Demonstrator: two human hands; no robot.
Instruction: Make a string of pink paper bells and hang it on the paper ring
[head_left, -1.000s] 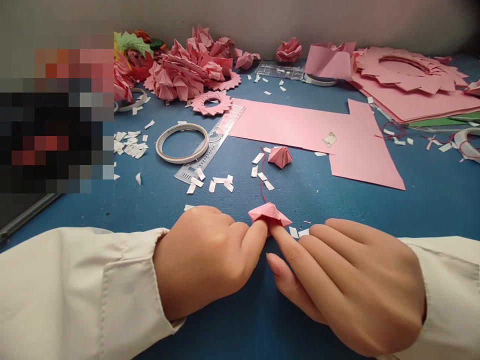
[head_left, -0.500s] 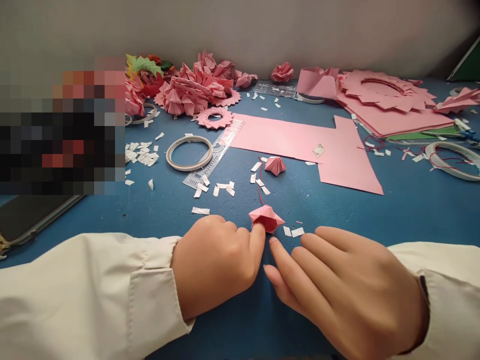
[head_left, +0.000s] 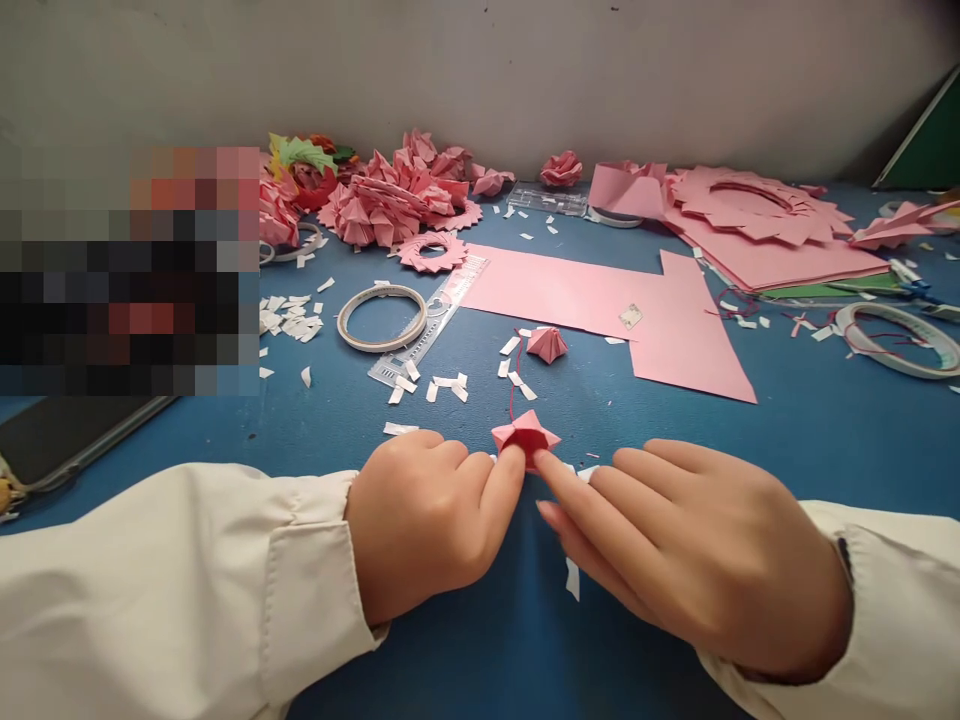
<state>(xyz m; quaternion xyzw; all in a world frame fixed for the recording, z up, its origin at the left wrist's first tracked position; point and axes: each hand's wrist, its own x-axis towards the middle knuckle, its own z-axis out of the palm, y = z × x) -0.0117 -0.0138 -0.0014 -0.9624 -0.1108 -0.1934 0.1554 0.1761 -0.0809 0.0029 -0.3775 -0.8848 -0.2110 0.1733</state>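
Observation:
A small pink origami flower (head_left: 534,428) with pointed petals and a hollow front lies on the blue table, a red thread (head_left: 513,385) running away from its back. My left hand (head_left: 431,510) is curled into a loose fist, its index fingertip pressed into the flower's hollow. At the flower's lower right edge rests the index fingertip of my right hand (head_left: 694,550); its fingers are stretched out, palm down. The right thumb sits below them, off the flower. A second pink folded flower (head_left: 547,344) stands just beyond the first. White paper scraps (head_left: 572,578) lie around both hands.
A tape roll (head_left: 382,318) and a clear ruler (head_left: 431,320) lie left of centre. Pink card (head_left: 559,285) spreads behind. Folded paper flowers (head_left: 382,200) pile at the back; another tape roll (head_left: 896,340) is at right. A phone-like black object (head_left: 90,430) lies left, near a blurred patch.
The right index fingertip has come up onto the flower's edge. The flower has shifted slightly left and tipped. A white scrap now shows beneath the right hand. The camera view has tilted slightly upward.

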